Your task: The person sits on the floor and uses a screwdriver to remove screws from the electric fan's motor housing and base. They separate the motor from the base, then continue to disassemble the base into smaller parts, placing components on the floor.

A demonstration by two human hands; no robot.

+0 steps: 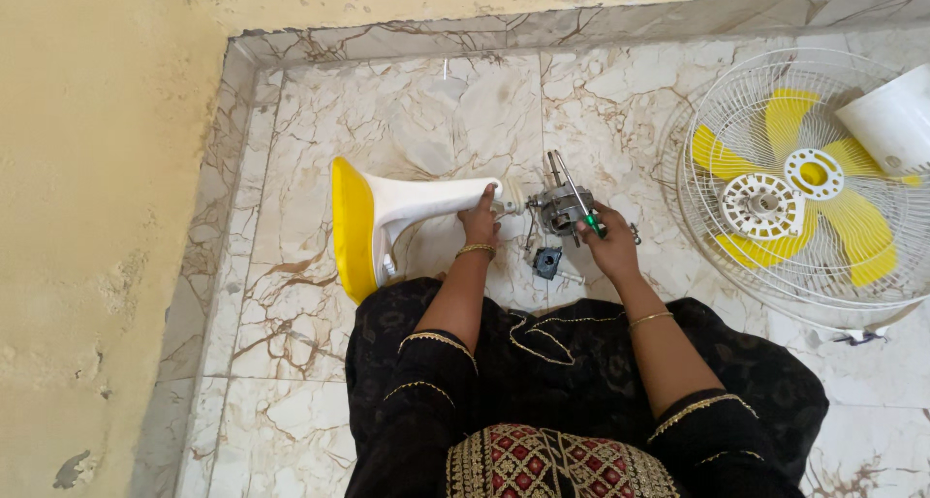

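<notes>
Right hand [610, 246] closed around a green-handled screwdriver [579, 205], tip at the bare fan motor [560, 207]. Left hand [480, 225] clasps the neck of the white fan stand [426, 200], lying sideways on the marble floor [320, 401]; yellow-rimmed base [351, 229] faces left. Fan guard with yellow blades [790, 183] lies well apart, right.

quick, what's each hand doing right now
left hand: closed around the neck of the white and yellow plastic fan stand.
right hand: closed on a green-handled screwdriver set against the grey metal fan motor.
</notes>
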